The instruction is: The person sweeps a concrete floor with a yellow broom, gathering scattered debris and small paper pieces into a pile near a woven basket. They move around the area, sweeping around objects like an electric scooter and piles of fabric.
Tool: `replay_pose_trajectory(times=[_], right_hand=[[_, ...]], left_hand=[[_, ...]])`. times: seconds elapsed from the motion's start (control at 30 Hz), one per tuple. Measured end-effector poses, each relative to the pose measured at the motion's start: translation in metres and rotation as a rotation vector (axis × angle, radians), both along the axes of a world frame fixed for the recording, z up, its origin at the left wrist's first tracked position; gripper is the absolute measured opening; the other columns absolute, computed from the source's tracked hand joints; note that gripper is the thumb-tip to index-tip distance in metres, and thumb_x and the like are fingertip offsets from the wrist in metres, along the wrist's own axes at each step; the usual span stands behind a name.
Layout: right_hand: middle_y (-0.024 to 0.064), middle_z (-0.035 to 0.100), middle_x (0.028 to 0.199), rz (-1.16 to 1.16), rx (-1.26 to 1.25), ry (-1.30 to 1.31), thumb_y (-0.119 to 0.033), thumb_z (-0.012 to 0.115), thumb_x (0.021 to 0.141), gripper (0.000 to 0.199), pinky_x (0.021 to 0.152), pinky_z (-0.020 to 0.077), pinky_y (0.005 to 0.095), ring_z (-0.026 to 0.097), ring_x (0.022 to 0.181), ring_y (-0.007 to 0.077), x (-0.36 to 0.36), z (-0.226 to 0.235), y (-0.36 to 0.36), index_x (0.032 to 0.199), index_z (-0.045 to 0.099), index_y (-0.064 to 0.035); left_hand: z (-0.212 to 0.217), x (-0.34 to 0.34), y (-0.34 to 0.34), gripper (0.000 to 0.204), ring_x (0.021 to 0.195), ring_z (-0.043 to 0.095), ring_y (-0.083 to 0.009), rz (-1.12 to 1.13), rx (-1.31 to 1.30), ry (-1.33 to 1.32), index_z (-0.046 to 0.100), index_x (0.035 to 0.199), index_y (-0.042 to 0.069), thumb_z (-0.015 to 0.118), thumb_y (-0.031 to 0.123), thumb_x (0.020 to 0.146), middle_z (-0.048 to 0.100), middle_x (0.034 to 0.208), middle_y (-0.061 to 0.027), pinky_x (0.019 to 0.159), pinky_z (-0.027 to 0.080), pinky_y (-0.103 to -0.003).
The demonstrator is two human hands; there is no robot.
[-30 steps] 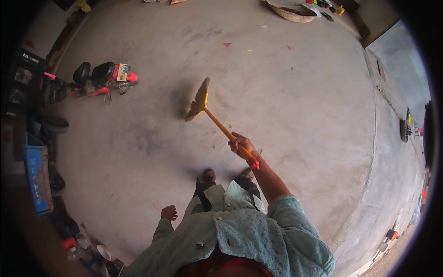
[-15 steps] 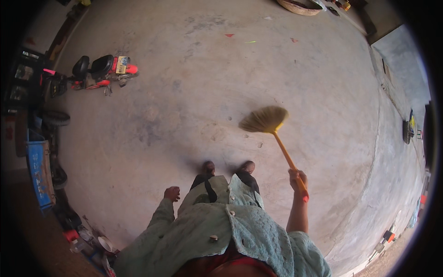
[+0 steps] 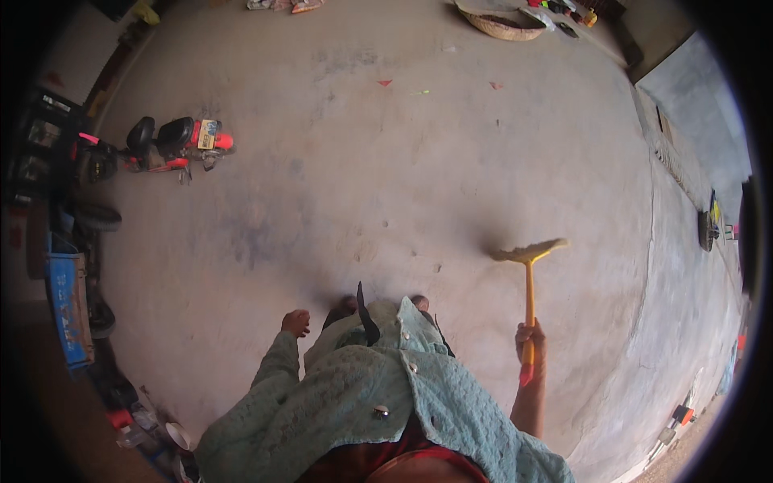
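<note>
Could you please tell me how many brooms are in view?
1: a yellow broom gripped in the right hand, bristles on the concrete floor. Others could be hidden in the clutter.
</note>
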State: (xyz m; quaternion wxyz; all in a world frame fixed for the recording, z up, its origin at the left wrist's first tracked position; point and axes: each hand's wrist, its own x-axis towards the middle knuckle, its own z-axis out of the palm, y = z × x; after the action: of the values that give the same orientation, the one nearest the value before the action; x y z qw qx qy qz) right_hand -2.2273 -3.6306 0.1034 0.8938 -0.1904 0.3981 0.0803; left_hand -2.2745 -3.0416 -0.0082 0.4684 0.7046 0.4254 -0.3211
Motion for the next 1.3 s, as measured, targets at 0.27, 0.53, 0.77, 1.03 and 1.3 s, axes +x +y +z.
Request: replay_pose_trajectory(times=[0.27, 0.53, 0.77, 1.03, 1.3], right_hand=[[0.0134, 0.042, 0.078, 0.201, 0.236, -0.225, 0.005, 0.04, 0.074, 0.042, 0.042, 0.0347, 0.0156, 0.039, 0.05, 0.0078, 0.095, 0.017, 0.055, 0.114, 0.039, -0.0061], [0.0067, 0.037, 0.072, 0.516, 0.654, -0.351, 0.002, 0.042, 0.076, 0.029, 0.047, 0.0389, 0.0193, 0.041, 0.055, 0.0099, 0.265, -0.056, 0.183, 0.105, 0.037, -0.0043], [0.0062, 0.042, 0.068, 0.583, 0.454, -0.235, -0.004, 0.037, 0.084, 0.016, 0.045, 0.0406, 0.0125, 0.046, 0.053, 0.0069, 0.355, -0.093, 0.234, 0.094, 0.038, 0.0081], [0.0105, 0.042, 0.067, 0.433, 0.346, 0.006, -0.005, 0.037, 0.08, 0.013, 0.043, 0.0442, 0.0195, 0.044, 0.05, 0.0128, 0.363, -0.086, 0.159, 0.088, 0.039, 0.0045], [0.0064, 0.041, 0.063, 0.499, -0.069, -0.094, -0.006, 0.043, 0.076, 0.008, 0.044, 0.0447, 0.0173, 0.046, 0.051, 0.011, 0.401, -0.029, 0.11, 0.078, 0.039, 0.0006]], left_hand=[[0.004, -0.023, 0.002, 0.016, 0.058, 0.055, -0.0298, 0.064, -0.075, 0.233, 0.045, 0.085, 0.008, 0.034, 0.018, 0.079, 0.052, 0.074, -0.0137, 0.048, 0.044, -0.044], [-0.044, 0.013, 0.005, 0.017, 0.059, 0.057, -0.0268, 0.176, -0.139, 0.256, 0.046, 0.089, 0.01, 0.036, 0.019, 0.078, 0.052, 0.078, -0.0125, 0.048, 0.045, -0.042], [-0.095, 0.143, 0.01, 0.023, 0.054, 0.056, -0.0204, 0.22, -0.207, 0.058, 0.053, 0.09, 0.008, 0.046, 0.024, 0.075, 0.055, 0.072, -0.0076, 0.044, 0.045, -0.033], [-0.071, 0.249, 0.043, 0.03, 0.052, 0.055, -0.0159, 0.211, -0.151, -0.138, 0.053, 0.099, 0.008, 0.05, 0.026, 0.075, 0.055, 0.072, -0.0061, 0.043, 0.045, -0.029], [-0.087, 0.242, 0.054, 0.018, 0.047, 0.055, -0.0196, 0.326, -0.129, -0.035, 0.056, 0.085, 0.011, 0.049, 0.025, 0.076, 0.054, 0.064, -0.0054, 0.04, 0.045, -0.034]])
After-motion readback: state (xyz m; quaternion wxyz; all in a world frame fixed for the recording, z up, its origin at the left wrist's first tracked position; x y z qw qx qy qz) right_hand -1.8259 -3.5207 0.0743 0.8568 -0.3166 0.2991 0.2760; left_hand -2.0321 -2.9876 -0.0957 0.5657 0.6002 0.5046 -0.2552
